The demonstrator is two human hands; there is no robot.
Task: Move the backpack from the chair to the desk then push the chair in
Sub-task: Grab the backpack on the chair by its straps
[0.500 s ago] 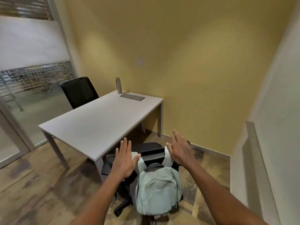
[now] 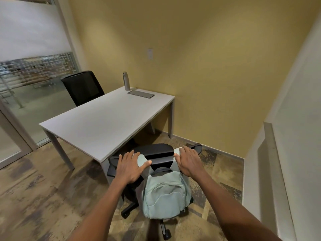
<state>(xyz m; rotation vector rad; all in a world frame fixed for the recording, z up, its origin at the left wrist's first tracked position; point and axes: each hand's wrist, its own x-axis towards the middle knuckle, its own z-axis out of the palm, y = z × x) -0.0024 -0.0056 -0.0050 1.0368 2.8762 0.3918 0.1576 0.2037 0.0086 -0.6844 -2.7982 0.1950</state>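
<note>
A pale green backpack (image 2: pixel 165 193) hangs on the back of a black office chair (image 2: pixel 159 153), its straps looped over the backrest. The chair stands pulled out from the near edge of a white desk (image 2: pixel 104 122). My left hand (image 2: pixel 130 166) lies on the left shoulder strap at the top of the backrest, fingers spread over it. My right hand (image 2: pixel 188 161) covers the right strap, fingers curled around it. The chair's seat is mostly hidden by the backrest and the bag.
A metal bottle (image 2: pixel 126 81) and a flat grey panel (image 2: pixel 141 94) sit at the desk's far end. A second black chair (image 2: pixel 82 87) stands behind the desk by a glass partition (image 2: pixel 26 87). A white wall ledge (image 2: pixel 274 171) runs close on the right.
Both hands have come down from open in the air onto the backpack's straps at the top of the chair back. The view has moved slightly closer.
</note>
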